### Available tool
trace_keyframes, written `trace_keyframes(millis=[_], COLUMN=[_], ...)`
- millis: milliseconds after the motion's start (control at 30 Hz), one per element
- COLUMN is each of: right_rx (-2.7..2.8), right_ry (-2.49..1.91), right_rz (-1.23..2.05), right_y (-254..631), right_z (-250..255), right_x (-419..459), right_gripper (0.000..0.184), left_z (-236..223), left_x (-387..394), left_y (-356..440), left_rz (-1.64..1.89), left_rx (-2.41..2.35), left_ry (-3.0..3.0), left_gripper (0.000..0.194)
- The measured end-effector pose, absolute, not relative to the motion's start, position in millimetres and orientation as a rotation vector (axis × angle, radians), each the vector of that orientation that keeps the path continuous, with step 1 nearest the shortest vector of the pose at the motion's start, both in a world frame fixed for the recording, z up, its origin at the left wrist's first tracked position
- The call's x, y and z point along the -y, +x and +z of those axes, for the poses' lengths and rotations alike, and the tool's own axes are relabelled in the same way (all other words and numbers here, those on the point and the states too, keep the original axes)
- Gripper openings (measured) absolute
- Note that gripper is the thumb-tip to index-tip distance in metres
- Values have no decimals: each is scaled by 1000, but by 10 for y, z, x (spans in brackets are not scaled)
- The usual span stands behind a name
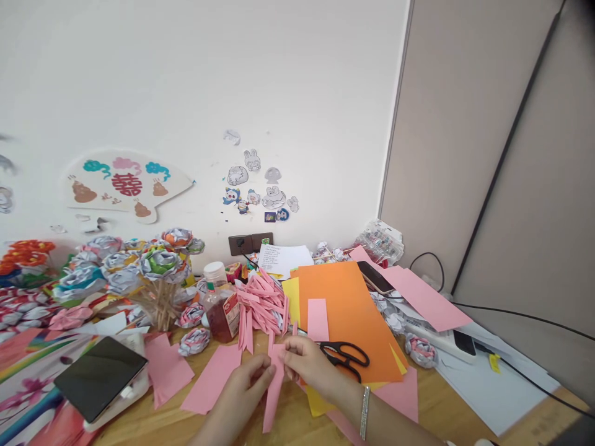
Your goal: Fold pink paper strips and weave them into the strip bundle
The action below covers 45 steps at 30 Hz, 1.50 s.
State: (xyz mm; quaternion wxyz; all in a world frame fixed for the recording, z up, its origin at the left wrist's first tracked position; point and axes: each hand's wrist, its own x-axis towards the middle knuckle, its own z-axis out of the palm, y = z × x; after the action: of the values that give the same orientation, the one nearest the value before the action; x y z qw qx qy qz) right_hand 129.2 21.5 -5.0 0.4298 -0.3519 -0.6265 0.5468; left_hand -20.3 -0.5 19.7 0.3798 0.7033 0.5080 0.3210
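A narrow strip of pink paper hangs between my two hands, its lower end reaching toward the table's front. My left hand pinches the strip from the left side. From the right, my right hand grips its upper part with thumb and fingers. Just beyond lies a heap of folded pink paper strips. Black-handled scissors rest to the right of my right hand, their blades partly hidden. A flat pink sheet lies left of my left hand.
Orange card sheets cover the right middle of the wooden table. A bottle of reddish liquid and a bunch of paper flowers stand at the back left. A dark tablet lies left; a phone lies at right.
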Motion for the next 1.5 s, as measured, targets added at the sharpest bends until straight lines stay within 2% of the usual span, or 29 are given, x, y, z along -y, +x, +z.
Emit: trace_keyframes(millis=[367,1100,1200,1400,1500], right_rx=[1665,1658,1653,1554,1509], right_ry=[-926,-933,-930,-898,-855], right_rz=[1241,1270,1263,1305,1345], right_y=[1285,1295,1298,1305,1317], right_z=[-38,-12,14,-9,-34], right_x=[-202,-185,-175,-210,-232], right_gripper=[33,32,31,30,30], left_z=[194,166,160,149,153], left_x=[17,5,2,72,128], left_y=[-193,-187,-187,-144,-108], left_rz=[774,817,801,547,589], left_rx=[-1318,-1274,-1228,-973,-827], left_ry=[1797,1783,1705,1350,1130], left_gripper=[29,25,26,37,36])
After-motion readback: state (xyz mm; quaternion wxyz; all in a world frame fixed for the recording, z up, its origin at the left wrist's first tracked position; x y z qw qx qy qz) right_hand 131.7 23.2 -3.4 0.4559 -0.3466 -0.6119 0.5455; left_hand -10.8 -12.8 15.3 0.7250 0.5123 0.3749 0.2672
